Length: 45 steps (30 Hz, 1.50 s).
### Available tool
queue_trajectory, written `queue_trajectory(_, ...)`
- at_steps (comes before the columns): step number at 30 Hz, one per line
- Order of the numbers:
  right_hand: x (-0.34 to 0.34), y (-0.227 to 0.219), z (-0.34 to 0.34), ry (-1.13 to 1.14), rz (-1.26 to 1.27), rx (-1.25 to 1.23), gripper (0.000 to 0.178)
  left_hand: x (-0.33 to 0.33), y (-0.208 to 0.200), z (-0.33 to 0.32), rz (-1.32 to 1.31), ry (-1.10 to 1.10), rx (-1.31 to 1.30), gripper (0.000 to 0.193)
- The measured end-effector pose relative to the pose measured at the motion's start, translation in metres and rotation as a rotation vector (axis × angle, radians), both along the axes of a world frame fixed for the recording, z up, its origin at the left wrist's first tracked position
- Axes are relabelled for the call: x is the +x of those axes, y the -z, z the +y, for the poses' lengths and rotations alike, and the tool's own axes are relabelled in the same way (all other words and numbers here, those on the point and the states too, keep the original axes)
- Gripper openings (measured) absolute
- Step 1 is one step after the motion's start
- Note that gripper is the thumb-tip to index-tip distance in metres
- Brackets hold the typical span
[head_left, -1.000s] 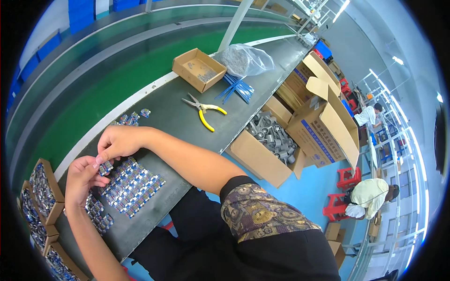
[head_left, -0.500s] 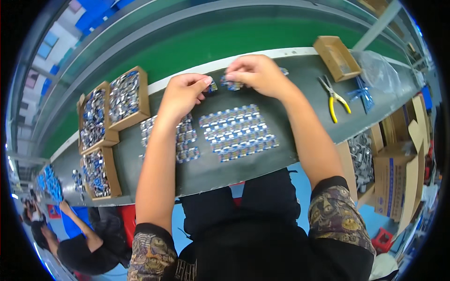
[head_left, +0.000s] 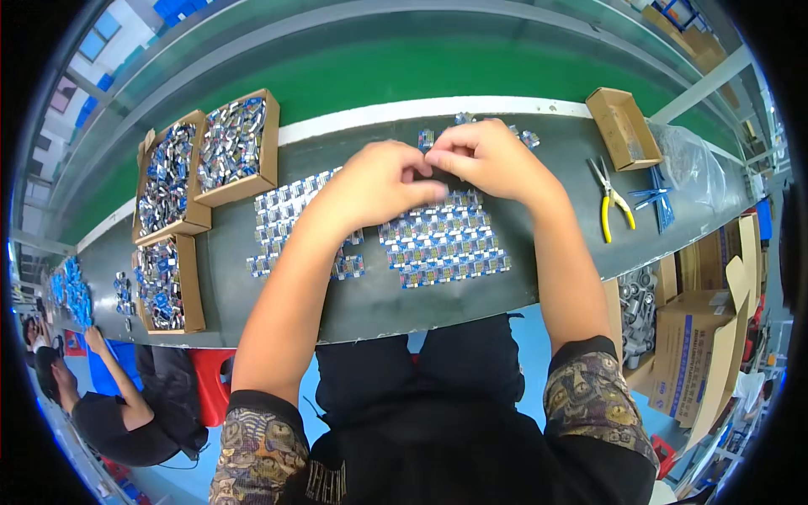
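My left hand (head_left: pixel 383 181) hovers over the near rows of small blue-and-silver parts, slightly blurred. Its thumb and fingers stand apart, with nothing visible between them. Fingertips of my right hand (head_left: pixel 492 160) meet it from the right, thumb and forefinger pinched together; whatever they hold is hidden. Beneath both hands lies a neat block of parts (head_left: pixel 446 244) in tight rows, its far edge partly covered. A second block of rows (head_left: pixel 282 210) sits to the left, partly behind my left forearm. Beyond the hands, a single part (head_left: pixel 427 139) and several loose parts (head_left: pixel 528 139) rest on the bench.
Cardboard trays full of parts (head_left: pixel 233 143) stand at the left. Yellow-handled pliers (head_left: pixel 616 206), blue strips (head_left: pixel 659 202), a small cardboard box (head_left: pixel 627 130) and a clear plastic bag (head_left: pixel 694 164) lie at the right. Another person (head_left: pixel 126 412) sits at the lower left.
My hands have come together, the left moving right and its pinch spreading. The right hand's fingertips have left the loose parts at the back. The view has shifted slightly.
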State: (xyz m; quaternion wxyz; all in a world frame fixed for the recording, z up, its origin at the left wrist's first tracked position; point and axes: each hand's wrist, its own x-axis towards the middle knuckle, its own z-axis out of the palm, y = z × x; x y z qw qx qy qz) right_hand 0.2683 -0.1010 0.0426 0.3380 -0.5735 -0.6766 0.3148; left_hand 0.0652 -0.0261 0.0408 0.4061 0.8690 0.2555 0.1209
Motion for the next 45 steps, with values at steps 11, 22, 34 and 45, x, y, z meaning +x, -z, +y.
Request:
queue_trajectory(11, 0.002, 0.023, 0.002, -0.122, -0.13, -0.05, 0.021, -0.023, 0.028, 0.014, -0.052, 0.093, 0.007, 0.032)
queue_trajectory(22, 0.047, 0.019, 0.029, 0.117, -0.134, -0.167, 0.04, -0.02, -0.01, 0.029, -0.005, 0.125, 0.007, 0.034)
queue_trajectory(34, 0.02, -0.006, -0.023, -0.148, 0.196, -0.388, 0.018, -0.011, -0.018, -0.018, 0.09, 0.209, -0.433, 0.029)
queue_trajectory(45, 0.018, -0.016, 0.015, -0.303, 0.35, -0.361, 0.023, -0.012, -0.023, 0.016, -0.092, 0.089, -0.66, 0.021)
